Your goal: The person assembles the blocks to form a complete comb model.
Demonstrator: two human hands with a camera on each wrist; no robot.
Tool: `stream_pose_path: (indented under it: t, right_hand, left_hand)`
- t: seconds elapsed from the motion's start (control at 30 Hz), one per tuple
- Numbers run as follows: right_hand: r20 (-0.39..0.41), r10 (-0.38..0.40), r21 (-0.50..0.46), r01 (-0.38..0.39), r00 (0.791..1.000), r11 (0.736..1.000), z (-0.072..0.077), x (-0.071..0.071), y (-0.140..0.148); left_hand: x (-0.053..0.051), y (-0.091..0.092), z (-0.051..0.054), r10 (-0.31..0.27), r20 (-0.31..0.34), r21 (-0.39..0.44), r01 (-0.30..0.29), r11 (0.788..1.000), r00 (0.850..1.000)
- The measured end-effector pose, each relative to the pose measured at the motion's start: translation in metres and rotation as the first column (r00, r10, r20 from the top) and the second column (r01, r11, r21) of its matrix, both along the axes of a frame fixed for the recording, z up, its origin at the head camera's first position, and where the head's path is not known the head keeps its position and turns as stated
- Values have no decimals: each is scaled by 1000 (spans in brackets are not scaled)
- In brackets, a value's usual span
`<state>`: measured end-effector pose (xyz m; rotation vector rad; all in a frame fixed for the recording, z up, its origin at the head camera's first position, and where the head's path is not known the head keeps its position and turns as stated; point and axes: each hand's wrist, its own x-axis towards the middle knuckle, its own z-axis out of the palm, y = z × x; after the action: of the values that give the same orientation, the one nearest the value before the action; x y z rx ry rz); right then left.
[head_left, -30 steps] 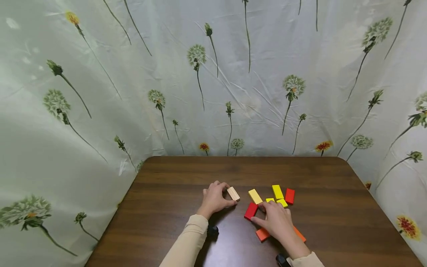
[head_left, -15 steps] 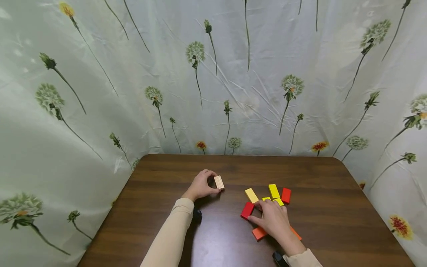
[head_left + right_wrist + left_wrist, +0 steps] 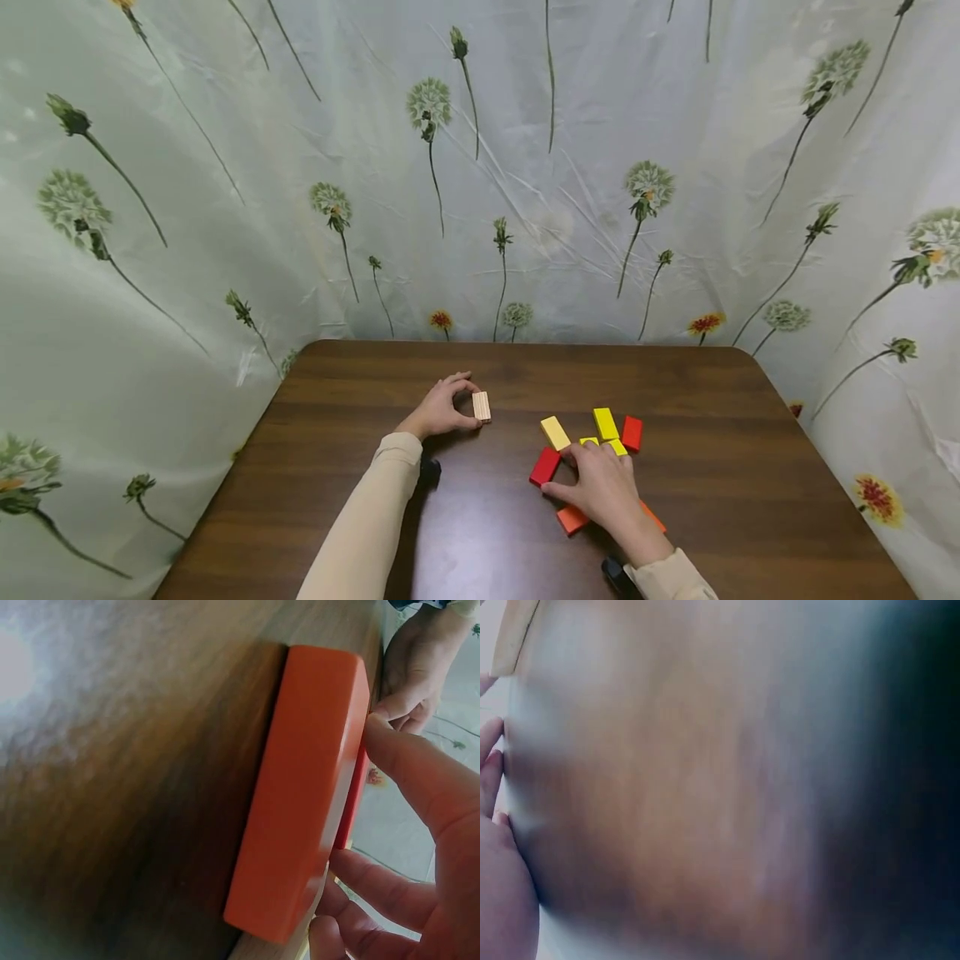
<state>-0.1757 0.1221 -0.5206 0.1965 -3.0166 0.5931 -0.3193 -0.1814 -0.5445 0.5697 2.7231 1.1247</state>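
Note:
My left hand (image 3: 444, 410) pinches a pale striped wooden block (image 3: 482, 407) between thumb and fingers, left of the coloured blocks. In the left wrist view the block (image 3: 514, 637) shows only at the top left corner. My right hand (image 3: 603, 487) is at the red block (image 3: 544, 467), thumb at its near end and a finger at its far end. In the right wrist view an orange block (image 3: 296, 795) stands in front and partly hides the red block (image 3: 351, 802) between thumb and fingers.
A pale yellow block (image 3: 555, 433), a yellow block (image 3: 606, 423) and another red block (image 3: 632, 433) lie beyond my right hand. Smaller yellow pieces show by its fingers. Orange blocks (image 3: 572, 521) lie beside it. A flowered curtain (image 3: 555, 208) hangs behind the brown table (image 3: 360, 383).
My left hand has moved left, away from the coloured blocks, with the pale block, which has turned more upright in view. My right hand has stayed by the red block. The head view has shifted slightly.

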Motion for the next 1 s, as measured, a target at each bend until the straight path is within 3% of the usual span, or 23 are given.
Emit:
stream_pose_path:
  t: [0.27, 0.57, 0.83, 1.0]
  right_hand:
    - [6, -4, 27, 4, 1000, 1000, 3, 0, -3]
    - [4, 28, 56, -28, 1000, 998, 5, -2, -12]
    - [-18, 66, 90, -64, 998, 994, 5, -2, -13]
    - [-29, 83, 96, -80, 996, 992, 5, -3, -11]
  left_hand:
    - [-5, -1, 7, -83, 62, -16, 84, 996, 995]
    - [-3, -9, 7, -90, 65, -32, 92, 995, 994]
    - [2, -14, 22, -52, -52, -151, 44, 988, 997]
    - [3, -14, 21, -69, 20, -78, 70, 994, 997]
